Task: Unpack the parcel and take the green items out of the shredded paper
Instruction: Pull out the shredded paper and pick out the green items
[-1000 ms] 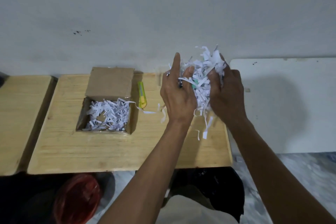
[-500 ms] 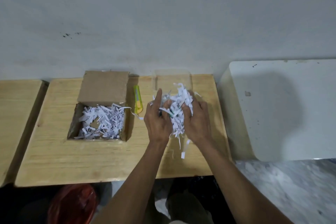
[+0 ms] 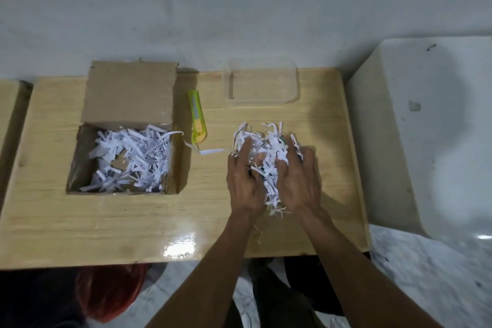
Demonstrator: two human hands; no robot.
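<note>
An open cardboard box (image 3: 127,93) stands at the left of the wooden table (image 3: 133,226), with white shredded paper (image 3: 130,157) still inside it. At the table's right, my left hand (image 3: 243,181) and my right hand (image 3: 299,181) cup a bundle of shredded paper (image 3: 267,160) between them, low on the tabletop. A dark green edge shows inside the bundle near my right fingers; the rest of any green item is hidden by the strips.
A yellow-green utility knife (image 3: 197,117) lies between the box and the bundle. A clear plastic tray (image 3: 262,82) sits at the back edge by the wall. A white surface (image 3: 426,128) adjoins the table on the right. Another wooden table is at far left.
Both hands have come down with the paper bundle from above the table to the tabletop. Some loose strips have dropped near the front edge.
</note>
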